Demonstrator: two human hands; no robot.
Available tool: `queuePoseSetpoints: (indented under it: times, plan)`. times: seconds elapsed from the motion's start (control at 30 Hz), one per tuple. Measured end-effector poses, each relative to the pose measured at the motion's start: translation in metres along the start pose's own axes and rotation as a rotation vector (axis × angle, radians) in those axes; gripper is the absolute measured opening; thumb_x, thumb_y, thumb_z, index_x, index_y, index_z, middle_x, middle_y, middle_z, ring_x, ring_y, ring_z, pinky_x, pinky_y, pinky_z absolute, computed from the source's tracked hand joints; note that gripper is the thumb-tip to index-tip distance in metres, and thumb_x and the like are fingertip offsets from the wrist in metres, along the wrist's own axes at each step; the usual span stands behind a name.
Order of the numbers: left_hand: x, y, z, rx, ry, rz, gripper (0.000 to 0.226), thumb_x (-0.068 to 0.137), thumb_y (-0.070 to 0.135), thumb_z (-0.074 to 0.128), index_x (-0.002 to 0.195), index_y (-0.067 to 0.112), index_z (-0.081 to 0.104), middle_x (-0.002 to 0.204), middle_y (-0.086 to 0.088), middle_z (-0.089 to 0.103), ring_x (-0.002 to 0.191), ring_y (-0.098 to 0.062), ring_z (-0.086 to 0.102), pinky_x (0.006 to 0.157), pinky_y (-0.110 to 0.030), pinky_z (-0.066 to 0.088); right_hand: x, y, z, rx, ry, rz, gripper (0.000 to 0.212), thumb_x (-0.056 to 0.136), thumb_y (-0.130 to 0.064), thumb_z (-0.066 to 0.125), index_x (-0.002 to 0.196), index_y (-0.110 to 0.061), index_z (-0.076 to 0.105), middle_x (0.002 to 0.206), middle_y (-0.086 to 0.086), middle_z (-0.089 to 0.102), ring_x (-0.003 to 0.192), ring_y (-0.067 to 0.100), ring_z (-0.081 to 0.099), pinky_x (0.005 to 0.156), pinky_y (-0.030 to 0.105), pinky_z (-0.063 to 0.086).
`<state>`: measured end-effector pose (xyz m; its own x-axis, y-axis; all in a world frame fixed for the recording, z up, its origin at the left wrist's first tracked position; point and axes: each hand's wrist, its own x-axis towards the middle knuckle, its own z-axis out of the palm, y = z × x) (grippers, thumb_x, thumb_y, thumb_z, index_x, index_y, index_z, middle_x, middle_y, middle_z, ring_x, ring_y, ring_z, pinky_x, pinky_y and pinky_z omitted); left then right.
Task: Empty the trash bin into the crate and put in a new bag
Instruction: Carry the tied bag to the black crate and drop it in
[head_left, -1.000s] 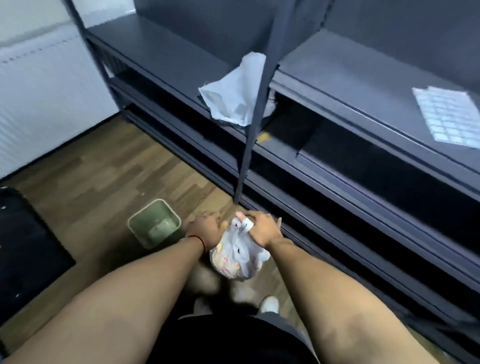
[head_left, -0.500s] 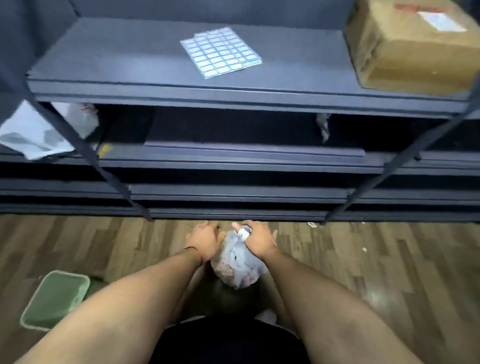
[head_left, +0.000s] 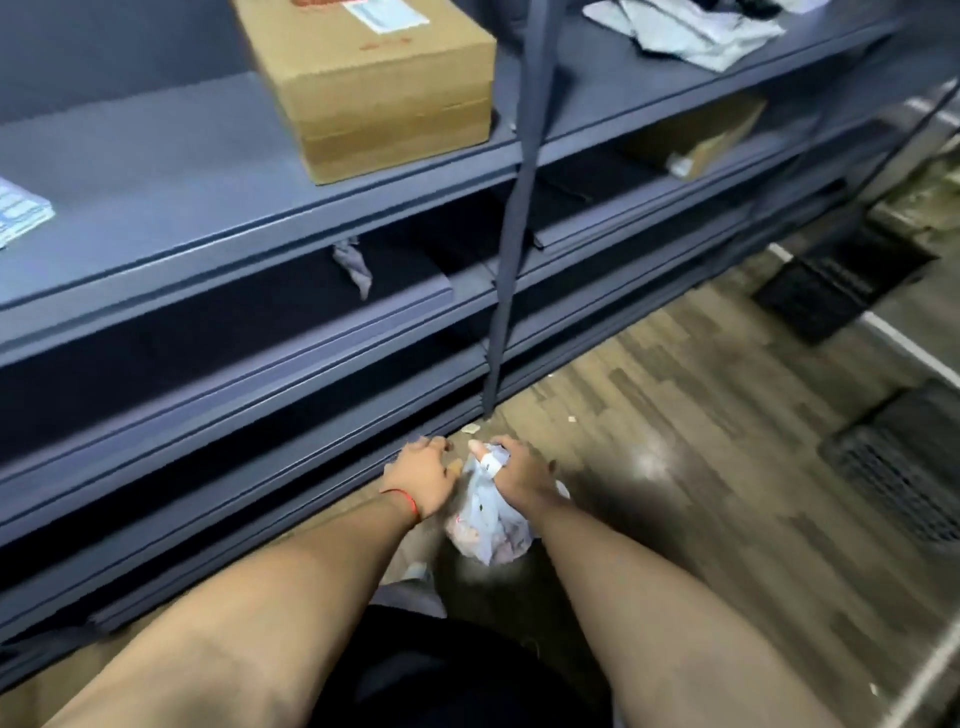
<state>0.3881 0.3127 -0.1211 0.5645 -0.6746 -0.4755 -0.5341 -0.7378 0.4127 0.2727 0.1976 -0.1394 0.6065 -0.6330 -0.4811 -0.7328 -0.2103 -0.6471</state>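
Full bag in hand — crate not yet reached.

Right hand (head_left: 519, 475) clamped on the gathered neck of the trash bag (head_left: 488, 525), which hangs below it; left hand (head_left: 423, 475) beside, fingers spread, grip empty. Black crate (head_left: 904, 480) lies well right — right hand nearer.

shelving (head_left: 249, 244) dark grey, in front of me | cardboard box (head_left: 374, 88) on upper shelf | second carton (head_left: 696, 137) one shelf lower, right of the post (head_left: 514, 208) | crumpled white sheets (head_left: 691, 31) top right | label sheet (head_left: 21, 210) far left | wood-look floor (head_left: 675, 415)
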Motion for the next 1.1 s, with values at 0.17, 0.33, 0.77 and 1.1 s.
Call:
queuePoseSetpoints:
  times: [0.17,0.33,0.77,1.1]
  plan:
    - [0.062,0.081,0.014,0.056,-0.109,0.136,0.042,0.095,0.039,0.045,0.128,0.014,0.048,0.136,-0.013,0.051,0.129,-0.033,0.047,0.103,-0.039,0.041,0.032,0.043,-0.081,0.014,0.119,0.127,0.032,0.096,-0.034,0.048,0.121,-0.020,0.061,0.126,0.005,0.061,0.121,0.028,0.052,0.099,0.033,0.031]
    - [0.139,0.166,0.027,0.114,-0.247,0.270,0.050,0.087,0.042,0.044,0.128,0.016,0.048,0.134,-0.014,0.054,0.125,-0.034,0.050,0.103,-0.042,0.042,0.069,0.099,-0.146,0.082,0.249,0.308,0.052,0.085,-0.067,0.043,0.113,-0.027,0.061,0.120,-0.001,0.063,0.121,0.024,0.052,0.112,0.057,0.025]
    - [0.253,0.360,0.051,0.235,-0.407,0.583,0.045,0.093,0.042,0.046,0.132,0.020,0.048,0.140,-0.008,0.049,0.128,-0.029,0.048,0.106,-0.044,0.041,0.096,0.165,-0.288,0.274,0.566,0.672,0.061,0.085,-0.071,0.043,0.122,-0.025,0.060,0.130,0.002,0.061,0.128,0.026,0.049,0.115,0.057,0.017]
    - [0.302,0.484,0.100,0.291,-0.441,0.672,0.043,0.095,0.034,0.051,0.131,0.013,0.050,0.138,-0.010,0.048,0.127,-0.028,0.047,0.105,-0.032,0.037,0.116,0.253,-0.371,0.402,0.657,0.707,0.072,0.084,-0.072,0.045,0.131,-0.019,0.057,0.128,0.010,0.057,0.119,0.029,0.055,0.100,0.032,0.041]
